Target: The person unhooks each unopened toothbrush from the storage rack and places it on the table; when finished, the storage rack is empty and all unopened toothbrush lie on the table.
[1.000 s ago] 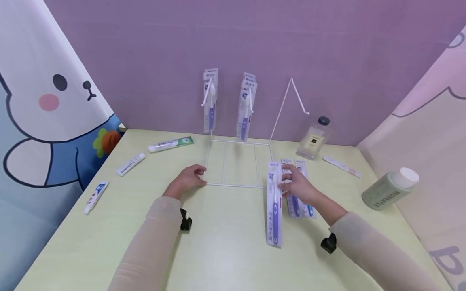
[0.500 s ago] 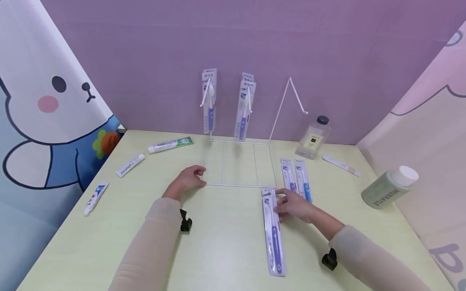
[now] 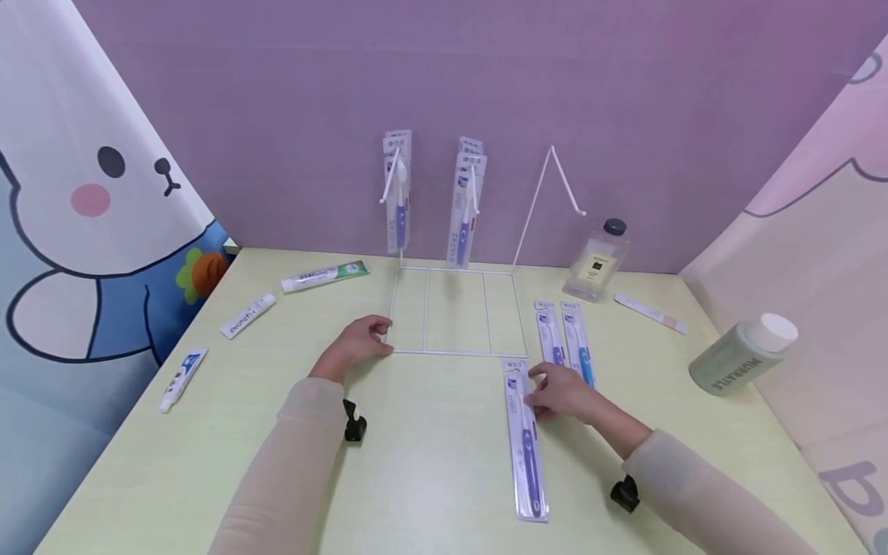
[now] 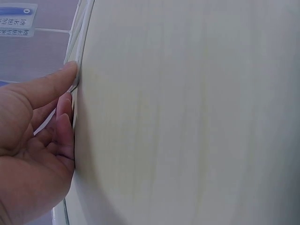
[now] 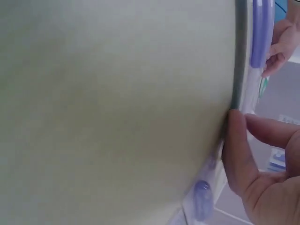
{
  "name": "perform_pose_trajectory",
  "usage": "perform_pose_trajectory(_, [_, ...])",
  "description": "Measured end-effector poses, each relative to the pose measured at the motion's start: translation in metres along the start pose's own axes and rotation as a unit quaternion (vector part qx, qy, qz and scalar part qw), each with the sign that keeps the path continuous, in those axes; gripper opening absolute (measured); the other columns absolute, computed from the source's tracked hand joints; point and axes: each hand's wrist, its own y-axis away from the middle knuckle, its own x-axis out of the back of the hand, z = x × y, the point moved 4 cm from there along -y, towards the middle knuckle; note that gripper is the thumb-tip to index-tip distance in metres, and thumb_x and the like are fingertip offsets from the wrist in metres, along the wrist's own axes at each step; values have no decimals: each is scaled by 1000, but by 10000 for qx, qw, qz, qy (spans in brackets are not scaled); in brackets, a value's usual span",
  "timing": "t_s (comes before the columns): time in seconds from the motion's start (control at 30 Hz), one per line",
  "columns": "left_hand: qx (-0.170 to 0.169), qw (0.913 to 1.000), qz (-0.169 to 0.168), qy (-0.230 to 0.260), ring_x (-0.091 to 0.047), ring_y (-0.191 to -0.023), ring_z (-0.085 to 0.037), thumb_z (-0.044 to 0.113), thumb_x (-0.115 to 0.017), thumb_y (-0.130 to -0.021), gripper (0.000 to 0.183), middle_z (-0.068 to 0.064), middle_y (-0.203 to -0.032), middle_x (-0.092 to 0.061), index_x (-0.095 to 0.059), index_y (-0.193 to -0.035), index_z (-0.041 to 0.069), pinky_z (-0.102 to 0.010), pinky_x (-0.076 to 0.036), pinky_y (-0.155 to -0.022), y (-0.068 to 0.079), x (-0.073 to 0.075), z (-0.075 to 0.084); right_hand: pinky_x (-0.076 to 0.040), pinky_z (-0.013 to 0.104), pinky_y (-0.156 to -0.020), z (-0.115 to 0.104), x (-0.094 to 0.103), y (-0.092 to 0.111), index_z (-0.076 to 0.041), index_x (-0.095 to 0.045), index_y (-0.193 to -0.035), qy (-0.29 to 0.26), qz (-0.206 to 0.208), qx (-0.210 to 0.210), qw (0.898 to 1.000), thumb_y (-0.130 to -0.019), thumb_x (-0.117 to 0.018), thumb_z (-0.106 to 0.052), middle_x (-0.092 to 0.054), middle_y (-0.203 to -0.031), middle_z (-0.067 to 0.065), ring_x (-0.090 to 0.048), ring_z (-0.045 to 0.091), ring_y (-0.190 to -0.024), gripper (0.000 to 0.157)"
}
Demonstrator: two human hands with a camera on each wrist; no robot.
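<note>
My right hand pinches the right edge of a packaged purple toothbrush, low over the table in the head view. Thumb and finger meet at the package edge in the right wrist view. Two more packaged toothbrushes, one purple and one blue, lie just behind that hand. My left hand holds the front left corner of a white wire rack. In the left wrist view the thumb presses on the wire. Packaged toothbrushes hang on the rack's left hook and middle hook; its right hook is bare.
Toothpaste tubes lie on the left: a green-ended one, a white one and a small one. On the right stand a clear bottle with a black cap and a tilted-looking green bottle. A slim box lies between them.
My right hand has brought the packaged toothbrush toward the front edge and lower, away from the two others. Over the last half second it has shifted only slightly. The left hand has stayed put.
</note>
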Motion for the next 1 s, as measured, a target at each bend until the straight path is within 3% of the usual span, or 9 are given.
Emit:
perform_pose_trajectory(0.13, [2, 10000, -18, 3, -46, -103, -26, 3, -69, -77, 52, -10, -114, -48, -49, -125, 4, -37, -38, -89, 0, -1, 0, -52, 32, -54, -9, 9, 0, 9, -45, -121, 634, -39, 172, 9978, -79, -66, -2, -58, -74, 9, -61, 22, -58, 48])
perform_pose_trajectory(0.23, [13, 10000, 22, 21, -46, -103, -26, 3, -69, -77, 52, -9, -113, -49, -49, -125, 5, -37, -38, -89, 0, -1, 1, -52, 32, -56, -22, 17, -6, 7, -45, -123, 812, -32, 280, 9963, -81, -64, -3, -59, -75, 9, -61, 22, -60, 48])
perform_pose_trajectory(0.53, [-27, 10000, 92, 2, -47, -100, -25, 2, -69, -76, 51, -9, -110, -49, -50, -123, 4, -37, -39, -88, 2, 0, 1, -52, 35, -67, -92, 41, -41, 0, -45, -127, 988, 356, 955, 9899, -84, -63, -12, -61, -88, 10, -61, 27, -76, 49])
perform_pose_trajectory(0.67, [-17, 9999, 111, 72, -48, -100, -25, 1, -70, -75, 51, -8, -111, -50, -51, -123, 5, -37, -38, -89, 2, 0, 0, -51, 33, -68, -126, 49, -59, -2, -47, -125, 662, 722, 1301, 9867, -84, -63, -12, -61, -94, 11, -60, 26, -80, 45])
perform_pose_trajectory(0.87, [-47, 9999, 152, -24, -49, -99, -24, 2, -71, -75, 51, -7, -109, -50, -51, -122, 5, -37, -39, -88, -1, 0, -1, -46, 33, -81, -168, 64, -82, 0, -47, -123, -52, 1634, 2126, 9634, -83, -62, -5, -55, -107, 16, -53, 26, -97, 43])
perform_pose_trajectory(1.0, [-16, 9998, 182, -59, -48, -98, -23, 2, -71, -75, 51, -7, -108, -50, -51, -122, 5, -36, -39, -87, 1, 0, -2, -43, 31, -85, -187, 71, -91, -4, -46, -124, -284, 2239, 2385, 9445, -81, -64, -5, -54, -111, 13, -51, 22, -100, 46])
